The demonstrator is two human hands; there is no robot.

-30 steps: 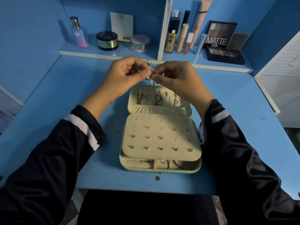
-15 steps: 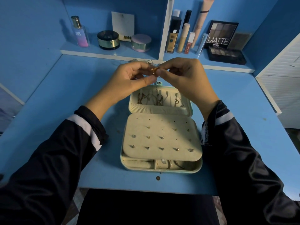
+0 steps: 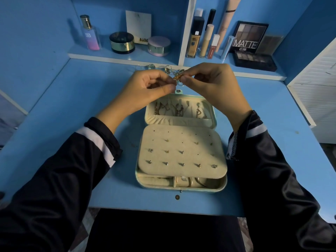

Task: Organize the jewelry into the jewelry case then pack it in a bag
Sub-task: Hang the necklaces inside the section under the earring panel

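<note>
Blue tabletop (image 3: 87,99) fills the scene, and above its far middle you hold the gold piece (image 3: 177,77), a small beaded bit of jewelry. It hangs between your two hands, over the far edge of the open jewelry case (image 3: 158,188). Your right hand (image 3: 212,84) has a pinching grip on it with thumb and forefinger. Your left hand (image 3: 152,88) is curled too, its fingertips closed on the piece's left end.

This looks like the step of readying an earring for the panel. Keep it over the case so anything you drop lands on the lining. If there is a backing, free it with the left fingers while the right stays steady. Then pick an empty hole on the stud panel (image 3: 181,135).

The count: one piece is in hand. On the panel there are five studs in the nearest row and three in the next. A few farther ones are too small to count surely. Several chains hang in the lid (image 3: 181,120), too tangled to number. A loose heap of rings (image 3: 167,69) waits just beyond your fingers.

On the shelf (image 3: 109,55) the left bay holds one perfume bottle (image 3: 90,33), two round jars and one card. The right bay holds six tubes and three palettes. No bag shows.
</note>
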